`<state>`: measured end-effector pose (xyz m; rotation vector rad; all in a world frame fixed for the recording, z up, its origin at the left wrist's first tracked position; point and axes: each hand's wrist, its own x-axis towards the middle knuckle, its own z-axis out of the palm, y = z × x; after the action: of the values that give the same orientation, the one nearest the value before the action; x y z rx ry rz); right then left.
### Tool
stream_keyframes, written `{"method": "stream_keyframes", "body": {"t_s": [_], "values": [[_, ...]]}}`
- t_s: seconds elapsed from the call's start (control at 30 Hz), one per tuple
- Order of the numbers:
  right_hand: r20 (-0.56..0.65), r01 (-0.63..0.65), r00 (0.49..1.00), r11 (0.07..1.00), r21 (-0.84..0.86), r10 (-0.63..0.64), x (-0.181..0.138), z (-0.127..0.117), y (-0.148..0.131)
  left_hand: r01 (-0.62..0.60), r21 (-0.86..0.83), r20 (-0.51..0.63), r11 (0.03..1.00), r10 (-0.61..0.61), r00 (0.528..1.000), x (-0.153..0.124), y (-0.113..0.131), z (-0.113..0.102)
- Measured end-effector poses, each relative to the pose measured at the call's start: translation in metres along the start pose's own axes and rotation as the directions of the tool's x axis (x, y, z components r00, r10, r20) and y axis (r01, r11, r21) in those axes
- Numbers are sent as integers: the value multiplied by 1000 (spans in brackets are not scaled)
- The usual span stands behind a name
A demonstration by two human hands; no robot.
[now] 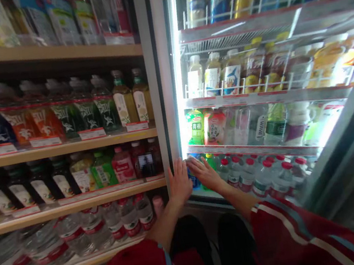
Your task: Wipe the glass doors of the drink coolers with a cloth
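My left hand lies with its fingers stretched upward against the pale upright frame at the left side of the fridge. It is open and appears to hold nothing. Just right of it, my right hand reaches to the inner left edge of the fridge, fingers extended and thumb apart. Behind and below that hand are a blue package and a green bottle, both partly covered by it. Whether the right fingertips touch the blue package, I cannot tell.
Left of the frame, wooden shelves carry rows of drink bottles. The lit fridge holds cans and bottles behind wire rails, with red-capped water bottles at the bottom. A door stands swung out at the right. My knees are below.
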<state>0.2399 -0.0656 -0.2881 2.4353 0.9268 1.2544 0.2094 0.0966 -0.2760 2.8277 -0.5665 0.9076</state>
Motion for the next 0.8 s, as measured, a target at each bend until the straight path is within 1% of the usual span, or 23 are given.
{"method": "stream_keyframes", "body": {"t_s": [0.07,0.1,0.2,0.27,0.33,0.43,0.5,0.57,0.63,0.8], "values": [[-2,-3,1000,1000,-15,3,-10,-2,4,-15,-3,-4,1000,15,1000,1,4,-1],[-1,-26,1000,999,-21,26,-13,-5,9,-23,-9,-2,1000,23,1000,2,7,-2],[-39,-146,989,987,-66,144,-17,-19,28,-47,-31,10,998,48,999,9,21,-6],[-74,-197,979,974,-108,190,-21,-29,39,-66,-41,17,997,67,998,14,32,-7],[-86,-180,982,974,-140,169,-31,-36,44,-84,-44,19,995,85,996,18,43,-7],[-56,-141,989,980,-140,134,-45,-43,49,-126,-46,9,991,127,992,23,55,-5],[-38,-182,983,977,-115,179,-48,-47,53,-146,-47,5,988,146,989,26,60,-5],[-31,-253,967,963,-90,251,-47,-50,59,-153,-47,2,987,153,988,28,64,-5],[-31,-297,955,951,-81,296,-47,-52,63,-160,-48,-6,986,160,987,29,66,-5],[18,-256,966,964,-76,258,-62,-52,63,-196,-51,-27,979,195,980,31,71,-4]]}}
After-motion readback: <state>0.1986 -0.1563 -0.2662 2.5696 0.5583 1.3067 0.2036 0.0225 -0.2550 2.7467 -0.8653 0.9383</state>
